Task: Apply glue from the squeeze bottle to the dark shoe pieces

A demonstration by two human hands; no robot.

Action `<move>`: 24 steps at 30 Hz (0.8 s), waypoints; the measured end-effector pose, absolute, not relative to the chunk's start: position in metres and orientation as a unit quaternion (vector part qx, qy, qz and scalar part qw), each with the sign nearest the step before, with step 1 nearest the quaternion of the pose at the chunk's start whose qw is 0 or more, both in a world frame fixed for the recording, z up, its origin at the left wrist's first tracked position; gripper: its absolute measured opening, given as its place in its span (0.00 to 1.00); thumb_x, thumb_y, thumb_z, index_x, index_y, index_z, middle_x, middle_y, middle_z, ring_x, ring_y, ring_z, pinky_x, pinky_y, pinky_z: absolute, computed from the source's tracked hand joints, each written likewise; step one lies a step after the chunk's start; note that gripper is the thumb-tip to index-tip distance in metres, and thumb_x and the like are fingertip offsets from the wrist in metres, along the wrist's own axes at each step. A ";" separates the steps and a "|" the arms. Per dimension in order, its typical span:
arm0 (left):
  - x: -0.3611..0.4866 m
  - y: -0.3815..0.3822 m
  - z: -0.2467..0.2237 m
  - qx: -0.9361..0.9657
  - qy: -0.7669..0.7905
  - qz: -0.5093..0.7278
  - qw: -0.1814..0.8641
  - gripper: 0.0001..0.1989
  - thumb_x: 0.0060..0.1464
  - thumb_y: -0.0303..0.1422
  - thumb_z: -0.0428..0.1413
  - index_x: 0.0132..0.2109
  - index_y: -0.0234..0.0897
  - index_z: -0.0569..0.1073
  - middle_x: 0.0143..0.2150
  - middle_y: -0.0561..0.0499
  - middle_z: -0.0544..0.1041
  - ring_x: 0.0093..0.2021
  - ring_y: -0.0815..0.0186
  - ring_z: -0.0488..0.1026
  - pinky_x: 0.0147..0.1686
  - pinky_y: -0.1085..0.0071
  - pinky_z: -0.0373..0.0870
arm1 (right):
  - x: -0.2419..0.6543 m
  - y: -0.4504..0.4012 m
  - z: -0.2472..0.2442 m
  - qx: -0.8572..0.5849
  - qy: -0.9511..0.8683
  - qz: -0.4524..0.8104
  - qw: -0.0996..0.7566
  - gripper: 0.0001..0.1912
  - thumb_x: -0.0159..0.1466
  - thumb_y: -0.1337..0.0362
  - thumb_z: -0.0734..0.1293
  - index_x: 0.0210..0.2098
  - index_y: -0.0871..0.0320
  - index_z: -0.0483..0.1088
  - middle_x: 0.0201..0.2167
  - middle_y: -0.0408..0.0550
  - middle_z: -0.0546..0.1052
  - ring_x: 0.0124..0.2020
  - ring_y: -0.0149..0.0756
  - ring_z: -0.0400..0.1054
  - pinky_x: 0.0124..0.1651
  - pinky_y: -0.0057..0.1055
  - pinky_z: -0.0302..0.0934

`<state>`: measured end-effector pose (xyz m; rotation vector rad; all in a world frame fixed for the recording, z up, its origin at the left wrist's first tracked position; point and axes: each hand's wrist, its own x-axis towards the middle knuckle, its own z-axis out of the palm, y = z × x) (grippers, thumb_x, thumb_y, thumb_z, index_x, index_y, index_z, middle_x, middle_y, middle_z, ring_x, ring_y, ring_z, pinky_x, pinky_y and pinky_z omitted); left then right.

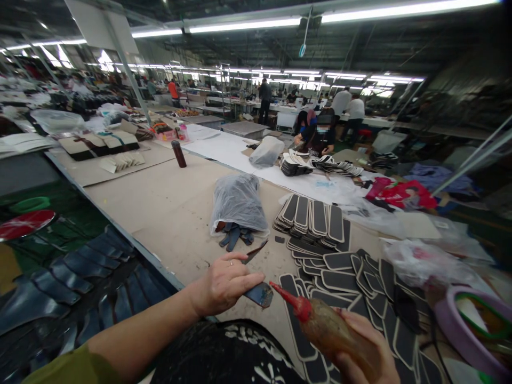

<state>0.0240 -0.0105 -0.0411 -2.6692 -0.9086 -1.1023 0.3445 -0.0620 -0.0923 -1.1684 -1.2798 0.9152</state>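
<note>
Left hand — fingers pinching blue strip; right hand — fingers wrapped round glue bottle, nozzle toward ten o'clock.

Fluorescent tubes light a crowded workshop hall, its green floor edging a long, paper-covered desk.

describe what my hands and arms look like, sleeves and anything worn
The left hand wears a slim, shiny ring; the forearm is bare up to an olive-green sleeve. On the right hand, no ring or sleeve shows.
</note>
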 end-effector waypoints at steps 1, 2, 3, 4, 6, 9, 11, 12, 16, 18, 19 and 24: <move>0.024 -0.011 -0.041 -0.880 -0.300 -0.363 0.055 0.15 0.64 0.25 0.43 0.52 0.34 0.70 0.28 0.50 0.77 0.26 0.70 0.73 0.52 0.63 0.70 | 0.340 -0.063 -0.092 -0.508 -0.522 0.400 0.556 0.18 0.56 0.56 0.73 0.45 0.50 0.72 0.50 0.47 0.72 0.53 0.42 0.69 0.53 0.34 0.67; 0.024 -0.011 -0.041 -0.880 -0.300 -0.364 0.055 0.15 0.64 0.26 0.43 0.53 0.34 0.70 0.28 0.50 0.77 0.27 0.70 0.73 0.53 0.62 0.70 | 0.337 -0.063 -0.091 -0.516 -0.513 0.407 0.552 0.18 0.56 0.55 0.73 0.45 0.50 0.72 0.50 0.48 0.73 0.53 0.41 0.69 0.53 0.33 0.66; 0.024 -0.011 -0.041 -0.879 -0.299 -0.367 0.055 0.15 0.64 0.26 0.44 0.53 0.34 0.70 0.28 0.50 0.77 0.27 0.70 0.73 0.53 0.62 0.70 | 0.335 -0.064 -0.092 -0.510 -0.525 0.411 0.544 0.18 0.55 0.54 0.73 0.44 0.50 0.73 0.49 0.48 0.74 0.51 0.41 0.70 0.52 0.32 0.67; 0.024 -0.011 -0.041 -0.879 -0.296 -0.370 0.053 0.15 0.64 0.26 0.45 0.53 0.34 0.70 0.28 0.50 0.77 0.27 0.70 0.73 0.53 0.63 0.70 | 0.335 -0.064 -0.094 -0.498 -0.542 0.415 0.535 0.19 0.54 0.54 0.74 0.43 0.50 0.73 0.47 0.49 0.75 0.49 0.41 0.71 0.50 0.31 0.68; 0.022 -0.011 -0.042 -0.878 -0.294 -0.374 0.047 0.14 0.64 0.28 0.46 0.54 0.35 0.70 0.28 0.51 0.77 0.27 0.70 0.73 0.53 0.63 0.69 | 0.337 -0.065 -0.099 -0.480 -0.556 0.426 0.528 0.19 0.53 0.54 0.74 0.43 0.51 0.74 0.46 0.49 0.76 0.47 0.41 0.72 0.47 0.30 0.68; 0.020 -0.011 -0.044 -0.880 -0.294 -0.371 0.041 0.16 0.65 0.27 0.44 0.55 0.37 0.70 0.28 0.51 0.77 0.26 0.70 0.72 0.55 0.61 0.68 | 0.343 -0.067 -0.110 -0.489 -0.512 0.450 0.545 0.19 0.54 0.52 0.73 0.43 0.51 0.73 0.48 0.50 0.75 0.48 0.43 0.71 0.47 0.32 0.68; 0.019 -0.011 -0.047 -0.882 -0.295 -0.365 0.041 0.16 0.64 0.26 0.43 0.54 0.36 0.70 0.29 0.51 0.77 0.26 0.70 0.71 0.56 0.59 0.67 | 0.347 -0.067 -0.117 -0.461 -0.520 0.444 0.566 0.19 0.55 0.53 0.72 0.44 0.52 0.73 0.47 0.52 0.75 0.47 0.44 0.72 0.44 0.33 0.69; 0.019 -0.011 -0.048 -0.883 -0.295 -0.362 0.040 0.16 0.64 0.26 0.43 0.54 0.36 0.70 0.30 0.50 0.77 0.27 0.69 0.71 0.57 0.58 0.66 | 0.348 -0.066 -0.118 -0.435 -0.541 0.434 0.574 0.19 0.55 0.54 0.72 0.45 0.53 0.73 0.46 0.53 0.76 0.46 0.45 0.73 0.42 0.33 0.69; 0.021 -0.011 -0.047 -0.883 -0.294 -0.364 0.036 0.18 0.65 0.27 0.42 0.56 0.36 0.69 0.31 0.50 0.78 0.29 0.69 0.73 0.59 0.57 0.65 | 0.342 -0.065 -0.112 -0.458 -0.512 0.446 0.573 0.20 0.55 0.53 0.72 0.45 0.53 0.72 0.48 0.53 0.75 0.47 0.45 0.72 0.44 0.34 0.68; 0.023 -0.010 -0.044 -0.882 -0.291 -0.369 0.041 0.18 0.65 0.28 0.41 0.56 0.37 0.69 0.30 0.50 0.78 0.28 0.69 0.73 0.60 0.57 0.65 | 0.337 -0.065 -0.106 -0.509 -0.457 0.474 0.555 0.22 0.53 0.51 0.73 0.44 0.53 0.72 0.51 0.52 0.73 0.49 0.46 0.70 0.48 0.36 0.67; 0.023 -0.010 -0.043 -0.881 -0.291 -0.370 0.044 0.18 0.65 0.28 0.41 0.56 0.37 0.69 0.29 0.51 0.78 0.28 0.69 0.73 0.60 0.57 0.65 | 0.336 -0.065 -0.104 -0.515 -0.446 0.483 0.549 0.23 0.52 0.51 0.74 0.44 0.53 0.72 0.51 0.53 0.73 0.49 0.46 0.71 0.48 0.37 0.67; 0.023 -0.008 -0.044 -0.884 -0.295 -0.360 0.042 0.18 0.65 0.26 0.41 0.54 0.36 0.71 0.28 0.51 0.77 0.27 0.70 0.73 0.61 0.56 0.63 | 0.344 -0.059 -0.110 -0.415 -0.581 0.480 0.510 0.19 0.54 0.53 0.73 0.44 0.51 0.73 0.45 0.53 0.77 0.46 0.47 0.74 0.45 0.36 0.70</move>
